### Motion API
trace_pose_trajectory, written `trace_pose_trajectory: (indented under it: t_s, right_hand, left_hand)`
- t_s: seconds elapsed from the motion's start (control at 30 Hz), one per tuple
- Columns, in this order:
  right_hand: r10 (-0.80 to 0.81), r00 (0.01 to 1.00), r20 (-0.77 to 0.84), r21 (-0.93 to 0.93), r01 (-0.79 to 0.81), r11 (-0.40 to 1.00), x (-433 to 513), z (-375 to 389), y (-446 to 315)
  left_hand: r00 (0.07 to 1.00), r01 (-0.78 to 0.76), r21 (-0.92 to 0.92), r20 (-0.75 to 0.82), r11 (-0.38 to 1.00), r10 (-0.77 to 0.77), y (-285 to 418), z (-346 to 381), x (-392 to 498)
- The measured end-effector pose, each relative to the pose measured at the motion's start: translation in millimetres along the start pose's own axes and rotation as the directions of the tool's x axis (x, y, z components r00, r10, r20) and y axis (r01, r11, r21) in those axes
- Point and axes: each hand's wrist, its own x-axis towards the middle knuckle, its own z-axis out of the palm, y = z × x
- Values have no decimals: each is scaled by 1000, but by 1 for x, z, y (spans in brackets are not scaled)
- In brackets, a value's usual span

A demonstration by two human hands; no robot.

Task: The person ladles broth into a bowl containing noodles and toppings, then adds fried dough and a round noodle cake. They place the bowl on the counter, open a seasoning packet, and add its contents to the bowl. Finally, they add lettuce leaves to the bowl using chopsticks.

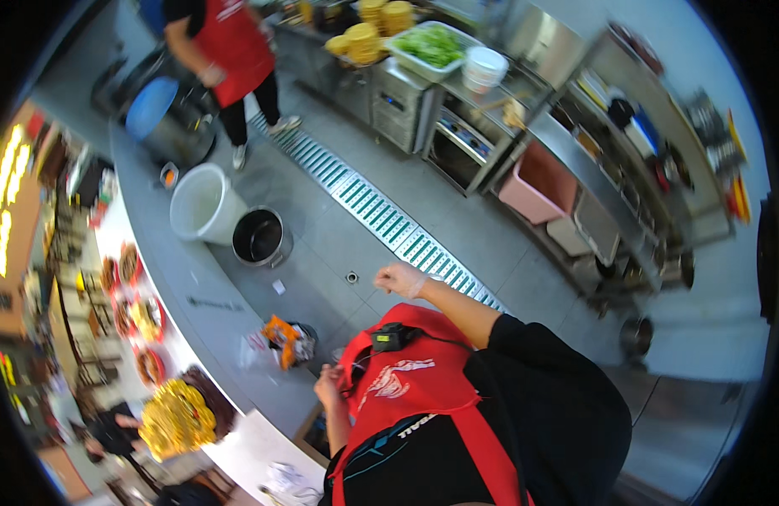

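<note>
My right hand point(399, 279), in a thin clear plastic glove, is held out over the tiled floor beside a metal drain grate point(395, 224). Its fingers are curled, and nothing shows in them. At the left edge of my red apron point(421, 376) is my left hand point(329, 384), its fingers bent; blur hides whether it holds anything. A small black device point(391, 338) with a cable lies against the apron's front. Left of my hands, an orange plastic bag point(283, 335) sticks out of a bin by the counter.
A steel pot point(263, 237) and white tub point(202, 202) stand on the floor by the counter point(193, 303). A person in a red apron point(231, 47) stands beyond. Steel worktables point(399, 95) hold a basket of greens point(432, 47); a pink bin point(538, 183) sits on a low shelf.
</note>
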Motion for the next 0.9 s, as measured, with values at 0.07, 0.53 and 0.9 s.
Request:
trace_pose_trajectory:
  t_s: [0.07,0.53,0.9]
  right_hand:
    - [-145,968,-205,120,172,978,-43,-22,31]
    - [642,470,-605,-84,-840,536,-455,-103,436]
    - [652,-349,-674,738,-350,576,-382,-216,355]
  left_hand:
    - [983,-56,289,184,956,2,-9,23,6]
    - [664,-636,488,741,598,101,-31,349,-68]
    - [925,-286,829,369,481,-87,-93,379,84]
